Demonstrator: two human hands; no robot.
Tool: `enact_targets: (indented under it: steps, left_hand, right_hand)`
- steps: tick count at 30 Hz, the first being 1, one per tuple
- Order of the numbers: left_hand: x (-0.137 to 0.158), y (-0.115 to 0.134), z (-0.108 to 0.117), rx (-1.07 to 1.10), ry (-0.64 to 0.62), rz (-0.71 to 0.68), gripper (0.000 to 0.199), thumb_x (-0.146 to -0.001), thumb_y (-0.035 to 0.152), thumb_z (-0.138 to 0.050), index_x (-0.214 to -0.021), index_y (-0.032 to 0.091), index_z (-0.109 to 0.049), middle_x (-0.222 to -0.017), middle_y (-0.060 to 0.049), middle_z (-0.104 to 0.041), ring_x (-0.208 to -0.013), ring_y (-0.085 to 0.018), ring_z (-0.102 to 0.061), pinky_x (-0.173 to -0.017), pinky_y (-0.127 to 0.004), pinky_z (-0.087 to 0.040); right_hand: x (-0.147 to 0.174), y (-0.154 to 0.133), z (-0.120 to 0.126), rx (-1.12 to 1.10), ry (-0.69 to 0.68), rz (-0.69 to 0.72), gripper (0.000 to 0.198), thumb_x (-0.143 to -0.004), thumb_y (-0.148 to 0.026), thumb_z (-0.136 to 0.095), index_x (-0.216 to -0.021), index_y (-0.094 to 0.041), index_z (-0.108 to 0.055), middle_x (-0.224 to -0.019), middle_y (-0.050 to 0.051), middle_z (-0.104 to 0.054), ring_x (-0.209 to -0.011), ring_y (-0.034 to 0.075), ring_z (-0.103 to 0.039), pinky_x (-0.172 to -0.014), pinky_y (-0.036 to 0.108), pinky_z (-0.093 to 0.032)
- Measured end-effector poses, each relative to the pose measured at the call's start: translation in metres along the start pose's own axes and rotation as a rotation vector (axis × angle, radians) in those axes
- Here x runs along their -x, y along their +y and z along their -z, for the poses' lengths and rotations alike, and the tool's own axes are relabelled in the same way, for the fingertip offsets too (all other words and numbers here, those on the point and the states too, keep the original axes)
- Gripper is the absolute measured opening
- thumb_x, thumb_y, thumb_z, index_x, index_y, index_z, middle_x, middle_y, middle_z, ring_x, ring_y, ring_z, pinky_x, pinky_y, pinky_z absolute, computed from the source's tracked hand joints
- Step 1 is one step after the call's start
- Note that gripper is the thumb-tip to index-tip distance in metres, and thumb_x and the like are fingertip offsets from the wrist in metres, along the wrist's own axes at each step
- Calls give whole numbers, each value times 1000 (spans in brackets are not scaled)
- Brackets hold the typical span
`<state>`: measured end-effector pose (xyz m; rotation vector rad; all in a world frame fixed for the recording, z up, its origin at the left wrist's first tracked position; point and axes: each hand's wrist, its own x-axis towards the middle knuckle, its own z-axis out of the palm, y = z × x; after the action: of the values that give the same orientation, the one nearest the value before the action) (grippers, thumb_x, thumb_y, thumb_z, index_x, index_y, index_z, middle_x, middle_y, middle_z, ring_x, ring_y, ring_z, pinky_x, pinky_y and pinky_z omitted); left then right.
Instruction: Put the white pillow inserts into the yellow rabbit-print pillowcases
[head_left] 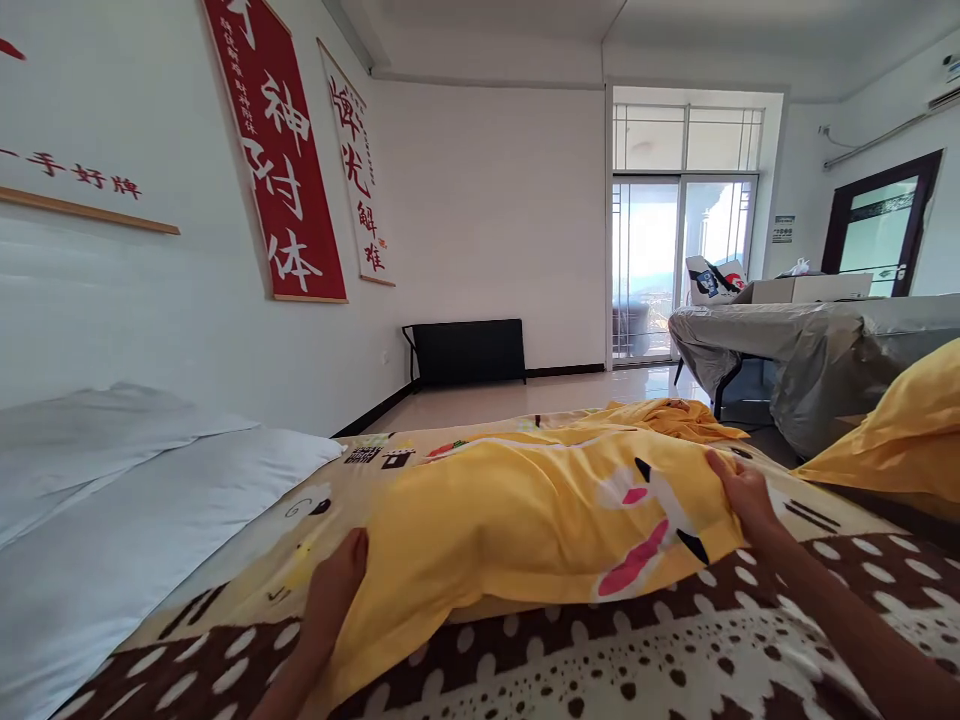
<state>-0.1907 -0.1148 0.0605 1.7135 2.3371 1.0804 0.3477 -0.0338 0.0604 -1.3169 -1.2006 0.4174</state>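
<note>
A yellow pillow with pink, white and black printed shapes lies across the middle of the bed, its cloth wrinkled and puffed up. At its left edge my left hand is closed on the cloth, the fingertips partly hidden. My right hand grips the opposite edge near the upper right corner, with the cloth between thumb and fingers. Beneath the pillow spreads a patterned blanket with beige, brown and white-dotted areas.
White pillows are at the left. Crumpled orange-yellow cloth lies behind the pillow, and another yellow pillow rests at the right. A plastic-covered table carries a box. A black folded panel leans by the far wall.
</note>
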Motion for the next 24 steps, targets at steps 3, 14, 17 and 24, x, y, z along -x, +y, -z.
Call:
enact_targets:
  steps: [3, 14, 17, 24]
  left_hand:
    - [-2, -39, 27, -47, -149, 26, 39, -82, 45, -29, -84, 21, -60, -99, -13, -69, -96, -32, -63, -84, -41, -46]
    - [6, 107, 16, -277, 14, -425, 41, -89, 33, -30, -115, 16, -56, -123, -8, -60, -116, -21, -51, -101, -35, -38]
    - [2, 163, -20, -269, -131, -565, 40, -91, 34, -29, -108, 16, -62, -113, -9, -65, -108, -20, -56, -97, -33, -39]
    - [-11, 209, -55, -300, -245, -615, 37, -86, 40, -41, -77, 14, -66, -81, -13, -68, -80, -26, -62, -81, -39, -42]
  right_hand:
    - [-13, 22, 52, 115, -159, -14, 46, -66, -59, -54, -84, -19, -66, -76, 8, -70, -74, 29, -66, -64, 37, -53]
    - [-2, 2, 31, 594, -332, 306, 42, -77, -41, -45, -111, -19, -54, -95, 12, -66, -82, 25, -64, -75, 38, -46]
    - [9, -59, -23, 532, -374, 479, 41, -82, -37, -43, -118, -20, -50, -106, 11, -64, -98, 25, -60, -87, 41, -43]
    - [28, -68, -89, 468, -520, 483, 27, -86, -31, -45, -107, -22, -60, -108, 9, -66, -102, 23, -58, -92, 41, -39]
